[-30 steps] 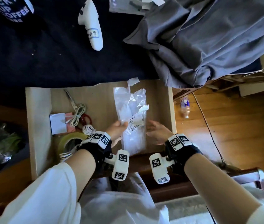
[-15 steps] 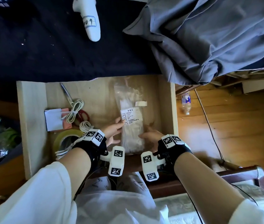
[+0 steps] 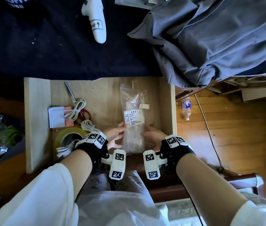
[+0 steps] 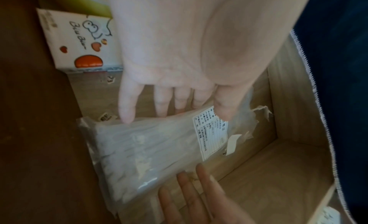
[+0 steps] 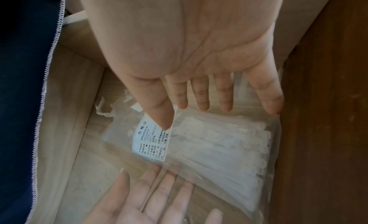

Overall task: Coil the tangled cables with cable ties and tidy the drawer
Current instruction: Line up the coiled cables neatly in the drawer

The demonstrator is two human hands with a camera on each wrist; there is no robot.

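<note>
A clear bag of white cable ties (image 3: 134, 118) with a printed label lies flat on the floor of the open wooden drawer (image 3: 37, 121). My left hand (image 3: 115, 133) and right hand (image 3: 151, 136) flank the bag's near end with straight fingers. In the left wrist view the left hand's fingertips (image 4: 127, 117) touch the edge of the bag (image 4: 159, 148). In the right wrist view the right hand (image 5: 199, 54) hovers flat over the bag (image 5: 209, 148). A tied cable coil (image 3: 77, 108) and a second coil (image 3: 88, 124) lie at the drawer's left.
Scissors (image 3: 71, 93), a notepad (image 3: 55, 117), a tape roll (image 3: 68, 137) and loose white cables (image 3: 63, 150) fill the drawer's left side. A white controller (image 3: 96, 22) and a grey garment (image 3: 210, 38) lie on the dark tabletop. A water bottle (image 3: 186, 106) lies on the floor.
The bag of cable ties went from held up between both hands to lying flat in the drawer. Both hands let go and now rest beside it.
</note>
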